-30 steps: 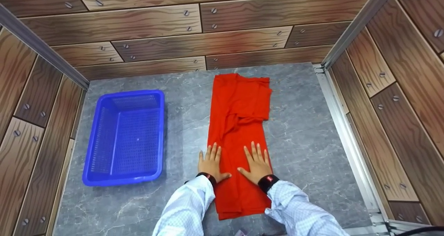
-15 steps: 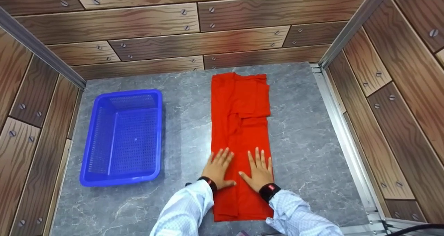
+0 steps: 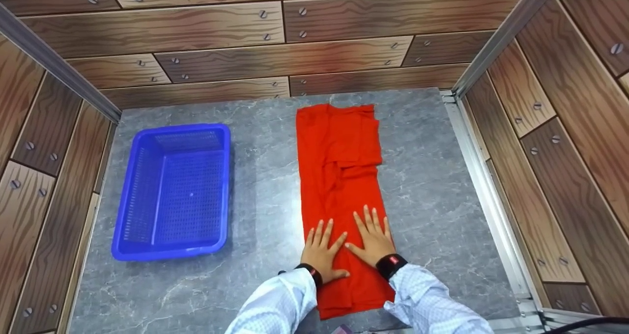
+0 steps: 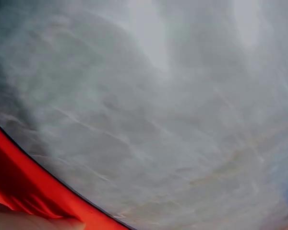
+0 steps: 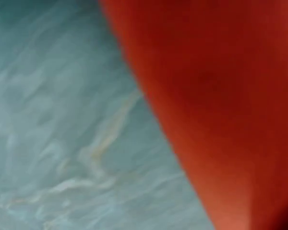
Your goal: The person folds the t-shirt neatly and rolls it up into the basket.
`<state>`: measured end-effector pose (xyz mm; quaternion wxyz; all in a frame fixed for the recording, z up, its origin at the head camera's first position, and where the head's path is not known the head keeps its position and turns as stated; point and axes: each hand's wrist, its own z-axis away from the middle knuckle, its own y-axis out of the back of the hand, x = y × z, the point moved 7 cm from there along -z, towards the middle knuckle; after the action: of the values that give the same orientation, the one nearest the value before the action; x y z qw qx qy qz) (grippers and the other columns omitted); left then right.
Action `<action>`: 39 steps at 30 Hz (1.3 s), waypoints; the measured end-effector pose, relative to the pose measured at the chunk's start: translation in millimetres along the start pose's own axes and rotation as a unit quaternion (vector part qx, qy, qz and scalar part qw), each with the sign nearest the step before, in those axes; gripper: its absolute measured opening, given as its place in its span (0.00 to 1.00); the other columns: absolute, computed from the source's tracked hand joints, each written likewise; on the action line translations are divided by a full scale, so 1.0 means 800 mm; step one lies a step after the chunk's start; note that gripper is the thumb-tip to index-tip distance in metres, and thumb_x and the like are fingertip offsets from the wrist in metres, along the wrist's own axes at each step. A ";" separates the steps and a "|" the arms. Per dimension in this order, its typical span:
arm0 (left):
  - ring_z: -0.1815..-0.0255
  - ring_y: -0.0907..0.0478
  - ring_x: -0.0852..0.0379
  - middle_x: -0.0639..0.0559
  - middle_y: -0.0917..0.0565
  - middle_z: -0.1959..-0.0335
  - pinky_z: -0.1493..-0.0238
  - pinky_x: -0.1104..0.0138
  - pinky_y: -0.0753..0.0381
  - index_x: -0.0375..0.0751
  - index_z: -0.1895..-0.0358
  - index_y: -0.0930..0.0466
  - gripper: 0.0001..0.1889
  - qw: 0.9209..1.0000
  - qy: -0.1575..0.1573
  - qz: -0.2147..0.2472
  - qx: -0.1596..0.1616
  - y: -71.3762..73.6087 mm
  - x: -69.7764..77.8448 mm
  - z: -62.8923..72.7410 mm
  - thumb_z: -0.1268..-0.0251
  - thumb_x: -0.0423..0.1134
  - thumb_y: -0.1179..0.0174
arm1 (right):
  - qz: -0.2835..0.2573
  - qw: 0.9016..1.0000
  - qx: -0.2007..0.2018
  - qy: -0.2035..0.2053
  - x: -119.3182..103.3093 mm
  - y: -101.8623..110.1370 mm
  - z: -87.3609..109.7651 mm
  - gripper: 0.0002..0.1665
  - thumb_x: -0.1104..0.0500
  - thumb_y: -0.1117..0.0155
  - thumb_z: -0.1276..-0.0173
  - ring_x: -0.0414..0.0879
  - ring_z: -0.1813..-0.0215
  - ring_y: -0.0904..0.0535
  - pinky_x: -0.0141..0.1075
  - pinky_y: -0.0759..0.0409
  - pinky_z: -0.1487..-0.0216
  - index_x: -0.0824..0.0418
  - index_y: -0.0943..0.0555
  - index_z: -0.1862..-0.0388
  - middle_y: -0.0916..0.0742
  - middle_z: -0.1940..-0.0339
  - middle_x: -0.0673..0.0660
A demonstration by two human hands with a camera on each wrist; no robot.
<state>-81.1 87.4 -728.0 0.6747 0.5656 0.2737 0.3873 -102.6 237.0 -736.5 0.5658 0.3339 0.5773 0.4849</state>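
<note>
A red garment (image 3: 339,196), folded into a long strip, lies on the grey marbled table. Its upper part has a folded-over section with wrinkles below it. My left hand (image 3: 322,253) rests flat on the lower left of the cloth, fingers spread. On the lower right, my right hand (image 3: 372,238) presses down with straight, spread fingers. In the left wrist view, the garment's red edge (image 4: 38,182) shows with a bit of finger at the bottom corner. The right wrist view has blurred red cloth (image 5: 221,96) beside the table surface.
A blue plastic basket (image 3: 227,186) with perforated walls stands to the left on the grey table (image 3: 265,177). Wood-pattern panels (image 3: 221,29) enclose the back and sides. A metal rail (image 3: 484,186) runs along the right edge, and a black cable (image 3: 589,322) crosses the lower right corner.
Both hands have moved slightly right across the cloth, the left also toward the person. The garment's lower end has shifted right, and its upper folded part lies straighter than a second ago.
</note>
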 end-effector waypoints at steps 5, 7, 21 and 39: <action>0.19 0.54 0.42 0.46 0.53 0.19 0.23 0.51 0.45 0.69 0.22 0.53 0.53 1.000 -0.009 -0.019 -0.008 0.004 -0.001 -0.002 0.54 0.83 0.50 | -0.017 1.000 -0.002 -0.011 -0.003 0.005 0.003 0.54 0.33 0.38 0.39 0.65 0.19 0.55 0.65 0.60 0.25 0.56 0.44 0.21 0.46 0.19 0.65; 0.19 0.55 0.43 0.47 0.54 0.19 0.23 0.51 0.46 0.70 0.22 0.54 0.53 0.999 -0.016 -0.028 -0.018 0.005 -0.003 -0.004 0.54 0.83 0.50 | -0.024 1.000 0.004 -0.020 -0.007 0.008 0.004 0.54 0.35 0.38 0.39 0.66 0.20 0.54 0.66 0.60 0.26 0.57 0.43 0.21 0.45 0.19 0.66; 0.18 0.58 0.43 0.50 0.55 0.18 0.22 0.50 0.49 0.72 0.23 0.53 0.53 0.998 -0.043 -0.023 -0.026 0.003 -0.013 -0.009 0.55 0.83 0.48 | -0.054 0.998 0.020 -0.018 -0.024 0.038 -0.080 0.42 0.43 0.45 0.32 0.68 0.20 0.57 0.67 0.59 0.26 0.46 0.43 0.21 0.48 0.18 0.63; 0.18 0.57 0.42 0.51 0.54 0.18 0.23 0.49 0.48 0.75 0.24 0.52 0.51 0.999 -0.025 -0.016 -0.035 0.008 -0.012 -0.001 0.55 0.83 0.48 | -0.007 0.992 -0.118 -0.041 -0.042 0.012 -0.135 0.51 0.27 0.44 0.38 0.73 0.21 0.70 0.70 0.70 0.28 0.37 0.49 0.21 0.57 0.17 0.61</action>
<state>-88.5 80.6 -722.5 0.7070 0.5466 0.2515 0.3716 -204.8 189.3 -728.3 0.6278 0.2799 0.4948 0.5317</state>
